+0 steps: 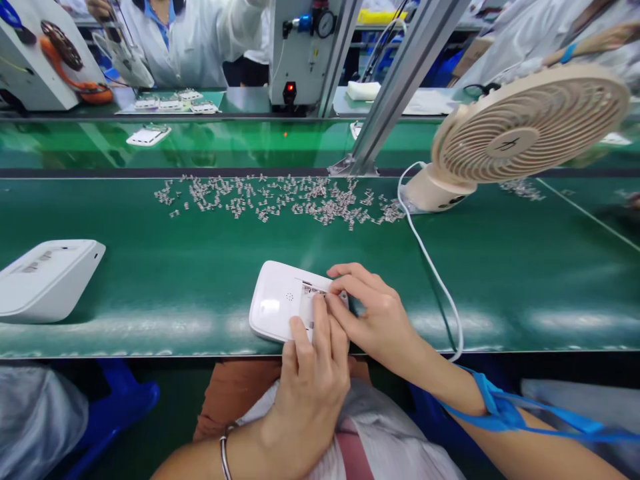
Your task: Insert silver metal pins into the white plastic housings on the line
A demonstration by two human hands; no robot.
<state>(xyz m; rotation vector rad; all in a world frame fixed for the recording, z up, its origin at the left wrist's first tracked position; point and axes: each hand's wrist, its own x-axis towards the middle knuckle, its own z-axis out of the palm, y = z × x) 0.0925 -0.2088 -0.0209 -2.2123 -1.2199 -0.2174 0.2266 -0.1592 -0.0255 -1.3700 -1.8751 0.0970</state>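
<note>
A white plastic device [273, 300] lies on the green work surface in front of me, its face with small speaker holes and a shallow recess [307, 313] turned up. My left hand [313, 373] is closed over its near edge, with fingertips pressing on the face and in the recess; the thumb is hidden. From the right, my right hand [375, 310] reaches over the device's right end. Its thumb and index finger are pinched together at the recess, and whatever lies between them is hidden. Small metal pieces [320, 200] are scattered farther back.
At left stands another white device [50, 280]. A beige fan [515, 133] stands at right, its white cable [435, 267] running to the front edge. A metal post [395, 87] rises behind the pieces. Across the line is a person in a white coat [195, 40].
</note>
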